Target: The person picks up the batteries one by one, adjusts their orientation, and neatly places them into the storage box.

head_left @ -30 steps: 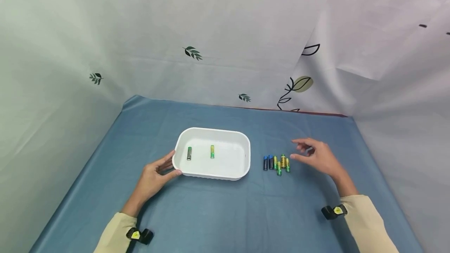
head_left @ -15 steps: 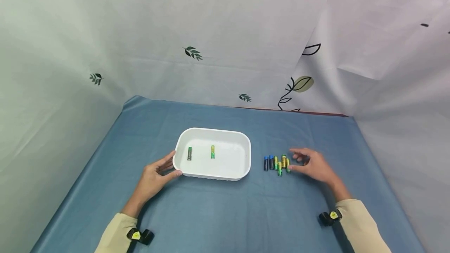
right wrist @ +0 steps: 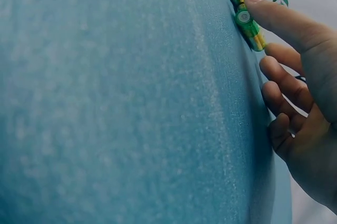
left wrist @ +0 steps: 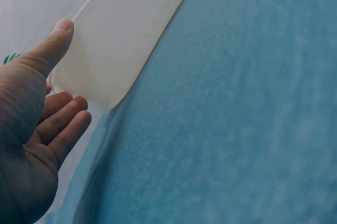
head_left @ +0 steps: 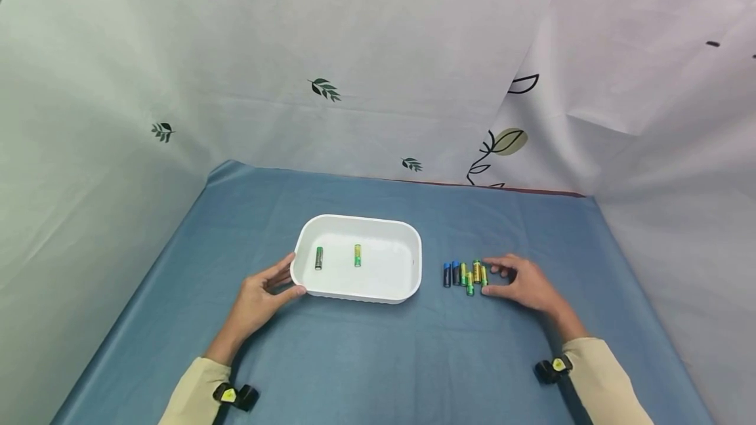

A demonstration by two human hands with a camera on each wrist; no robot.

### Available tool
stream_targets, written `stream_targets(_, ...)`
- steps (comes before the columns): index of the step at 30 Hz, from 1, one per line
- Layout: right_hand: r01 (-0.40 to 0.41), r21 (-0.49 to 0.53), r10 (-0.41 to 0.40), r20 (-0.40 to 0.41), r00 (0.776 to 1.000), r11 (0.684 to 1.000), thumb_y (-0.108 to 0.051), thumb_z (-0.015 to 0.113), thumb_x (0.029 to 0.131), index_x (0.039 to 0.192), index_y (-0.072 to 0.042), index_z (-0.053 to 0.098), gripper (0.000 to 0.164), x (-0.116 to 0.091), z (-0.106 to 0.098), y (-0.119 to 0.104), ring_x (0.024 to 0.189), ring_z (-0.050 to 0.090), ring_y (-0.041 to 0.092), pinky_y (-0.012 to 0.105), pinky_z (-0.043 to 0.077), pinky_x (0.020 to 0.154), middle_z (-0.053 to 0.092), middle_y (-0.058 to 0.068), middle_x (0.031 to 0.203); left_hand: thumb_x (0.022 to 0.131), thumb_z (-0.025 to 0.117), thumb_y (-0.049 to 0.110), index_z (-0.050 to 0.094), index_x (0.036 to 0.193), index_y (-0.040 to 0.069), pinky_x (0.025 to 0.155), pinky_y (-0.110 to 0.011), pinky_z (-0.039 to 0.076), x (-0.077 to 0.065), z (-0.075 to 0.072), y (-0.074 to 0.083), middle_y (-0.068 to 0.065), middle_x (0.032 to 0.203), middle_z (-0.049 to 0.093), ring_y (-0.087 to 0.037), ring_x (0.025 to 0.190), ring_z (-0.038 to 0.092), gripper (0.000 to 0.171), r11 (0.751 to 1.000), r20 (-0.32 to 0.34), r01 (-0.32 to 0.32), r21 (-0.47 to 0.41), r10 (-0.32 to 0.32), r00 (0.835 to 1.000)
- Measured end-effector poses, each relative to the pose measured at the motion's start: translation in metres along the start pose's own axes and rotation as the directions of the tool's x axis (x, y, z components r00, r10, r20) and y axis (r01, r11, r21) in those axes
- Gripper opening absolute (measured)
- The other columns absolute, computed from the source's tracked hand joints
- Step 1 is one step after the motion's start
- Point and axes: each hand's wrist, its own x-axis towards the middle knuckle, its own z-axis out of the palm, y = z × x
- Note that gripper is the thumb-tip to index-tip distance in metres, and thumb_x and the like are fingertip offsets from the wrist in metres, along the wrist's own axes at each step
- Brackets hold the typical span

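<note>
My left hand (head_left: 260, 294) holds the near-left corner of a white plastic tray (head_left: 354, 293), thumb at the front rim and index finger at the left side. In the left wrist view the other fingers curl loosely beside the tray (left wrist: 121, 34). Inside the tray lie a dark battery with a green end (head_left: 319, 258) and a green-yellow battery (head_left: 357, 255). My right hand (head_left: 525, 284) is low at the rightmost green-yellow battery (head_left: 484, 276), thumb and index finger spread at its two ends. In the right wrist view the battery (right wrist: 250, 29) lies between these fingertips; firm contact cannot be made out.
Left of the right hand, several more batteries lie close together: two dark blue ones (head_left: 447, 275) and green-yellow ones (head_left: 470, 283). Blue cloth (head_left: 366, 359) covers the table. Pale fabric walls (head_left: 354, 130) rise behind and at both sides.
My right hand has moved left and slightly down, bringing its thumb and index finger to the rightmost battery. The left hand, the tray and the batteries stay where they were.
</note>
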Motion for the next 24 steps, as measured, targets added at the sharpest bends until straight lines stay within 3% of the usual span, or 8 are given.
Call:
stream_targets(9,0.030,-0.014,-0.030,0.014,0.999,0.999,-0.042,0.089,0.080,0.126,-0.015,0.074,0.056,0.0003,0.0002,0.0000,0.084,0.054,0.012,0.026,0.048,0.069,0.062,-0.005,0.098,0.081,0.088,0.017,0.056,0.146,0.004,0.091,-0.006,0.051,0.0006,0.0000,-0.0005,-0.018,0.137,0.064,-0.033,0.117,0.068,0.074,1.000,-0.003,-0.002,0.005,0.002,1.000)
stream_targets(18,0.027,-0.028,-0.026,0.021,0.999,0.999,-0.041,0.089,0.080,0.125,-0.014,0.074,0.055,-0.0004,0.0004,0.0029,0.085,0.052,0.012,0.027,0.047,0.068,0.062,-0.006,0.099,0.082,0.088,0.018,0.056,0.146,0.003,0.091,-0.015,0.056,0.0012,-0.0003,-0.0002,-0.020,0.136,0.064,-0.037,0.115,0.068,0.074,1.000,-0.001,-0.002,0.016,0.002,1.000)
stream_targets(24,0.013,-0.042,-0.012,0.019,1.000,0.999,-0.043,0.089,0.080,0.125,-0.015,0.074,0.055,-0.0002,0.0004,0.0042,0.086,0.053,0.012,0.027,0.046,0.069,0.062,-0.005,0.099,0.081,0.088,0.018,0.056,0.146,0.005,0.091,-0.010,0.053,0.0006,-0.0007,0.0004,-0.018,0.137,0.064,-0.033,0.116,0.068,0.074,1.000,0.001,0.000,0.006,0.000,1.000)
